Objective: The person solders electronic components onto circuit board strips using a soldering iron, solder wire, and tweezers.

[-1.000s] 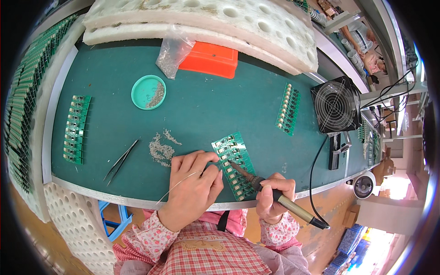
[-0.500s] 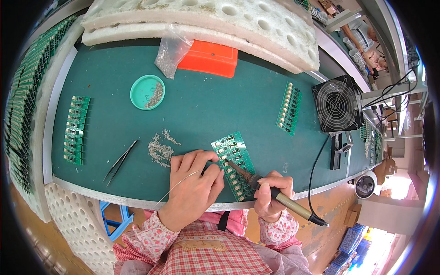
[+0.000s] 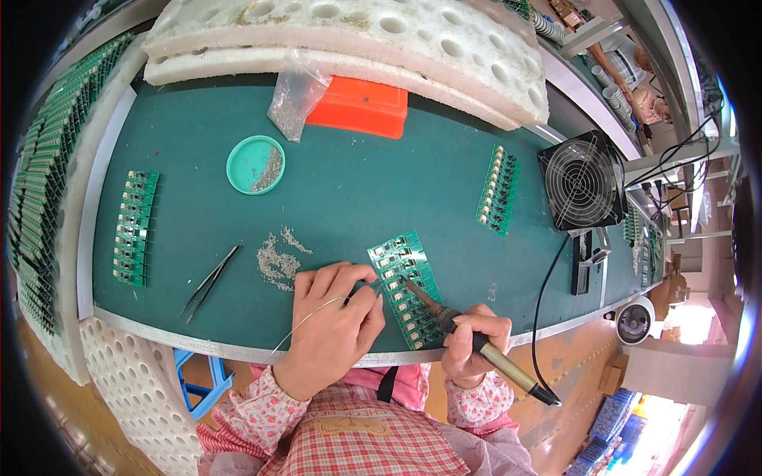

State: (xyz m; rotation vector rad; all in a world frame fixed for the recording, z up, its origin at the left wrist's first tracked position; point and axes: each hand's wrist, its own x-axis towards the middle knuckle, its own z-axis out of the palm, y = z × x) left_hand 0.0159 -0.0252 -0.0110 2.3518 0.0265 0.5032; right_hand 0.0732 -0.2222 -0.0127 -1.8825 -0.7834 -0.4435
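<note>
Head view: our left hand pinched solder wire, feeding it toward the green circuit board at the mat's near edge; our right hand gripped the soldering iron pen-style, tip on board for control.

Matt green mat on the bench, glossy green circuit board with metal contacts, thin shiny metal solder wire, soldering iron with dark metal tip and smooth plastic grip, bright steel tweezers, rough white perforated foam, smooth teal plastic dish.
</note>
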